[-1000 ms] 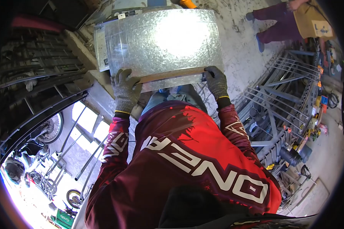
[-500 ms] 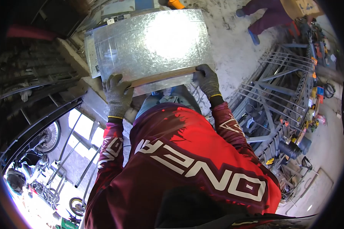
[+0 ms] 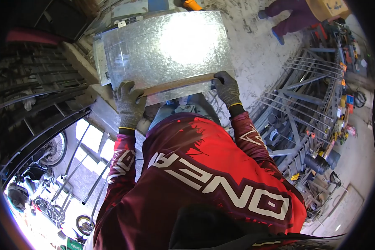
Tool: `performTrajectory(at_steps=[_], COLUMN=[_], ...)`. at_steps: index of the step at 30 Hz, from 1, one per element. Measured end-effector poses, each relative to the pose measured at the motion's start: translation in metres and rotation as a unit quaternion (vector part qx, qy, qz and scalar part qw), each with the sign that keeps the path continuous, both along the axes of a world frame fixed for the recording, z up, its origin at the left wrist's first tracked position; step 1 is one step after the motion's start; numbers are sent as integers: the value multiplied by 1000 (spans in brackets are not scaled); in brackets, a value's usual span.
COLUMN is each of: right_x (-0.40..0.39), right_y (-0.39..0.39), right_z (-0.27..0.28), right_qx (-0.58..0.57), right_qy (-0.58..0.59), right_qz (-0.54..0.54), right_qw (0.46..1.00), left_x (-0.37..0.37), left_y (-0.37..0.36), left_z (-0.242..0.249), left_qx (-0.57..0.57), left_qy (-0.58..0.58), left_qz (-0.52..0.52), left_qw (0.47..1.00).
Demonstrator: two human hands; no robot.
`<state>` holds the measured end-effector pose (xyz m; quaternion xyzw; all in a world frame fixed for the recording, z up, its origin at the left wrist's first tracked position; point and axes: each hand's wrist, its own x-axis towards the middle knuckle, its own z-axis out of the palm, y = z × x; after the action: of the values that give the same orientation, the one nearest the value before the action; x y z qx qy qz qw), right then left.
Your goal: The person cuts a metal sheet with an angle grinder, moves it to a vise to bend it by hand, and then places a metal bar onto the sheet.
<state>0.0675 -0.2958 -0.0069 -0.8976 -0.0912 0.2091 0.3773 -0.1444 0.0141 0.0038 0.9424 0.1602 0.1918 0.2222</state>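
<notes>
A shiny galvanized metal sheet (image 3: 146,50) lies in front of me, a bright glare on its upper middle. Along its near edge runs a brown bar (image 3: 177,84). My left hand (image 3: 130,104), in a grey knit glove, grips the bar's left end at the sheet's near left corner. At the right end, my right hand (image 3: 226,89), gloved the same way, has its fingers bent round the bar and the sheet's edge. Some fingertips of both hands are hidden from view.
Metal rods and frames (image 3: 296,100) are stacked at the right. Another person's legs (image 3: 288,18) show at the top right. Motorbikes (image 3: 37,187) and leaning poles (image 3: 77,160) are at the lower left. An orange object (image 3: 192,5) lies beyond the sheet.
The sheet has shifted very slightly to the right. The other person's lower foot has moved a little. Both my hands keep nearly the same place and hold.
</notes>
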Motion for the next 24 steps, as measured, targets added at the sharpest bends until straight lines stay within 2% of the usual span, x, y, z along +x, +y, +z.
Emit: performTrajectory(at_steps=[9,13,16,19,24], right_x=[-2,0,-2,-2,7], right_y=[-1,-8,-10,-10,-27], right_z=[2,-13,-9,-3,1], right_qx=[-14,-6,20,-35,1], right_qy=[-47,-25,-52,-110,-93], right_qz=[15,0,12,27,18], right_qw=[999,1000,998,993,995], left_x=[-4,-5,-8,-11,-17], left_y=[0,-1,0,1,1], left_z=[-6,-2,-8,-3,5], left_qx=[-13,-30,-45,-18,-44], left_qy=[15,28,37,44,45], left_qz=[7,15,9,-2,12], left_qw=[1000,999,998,999,998])
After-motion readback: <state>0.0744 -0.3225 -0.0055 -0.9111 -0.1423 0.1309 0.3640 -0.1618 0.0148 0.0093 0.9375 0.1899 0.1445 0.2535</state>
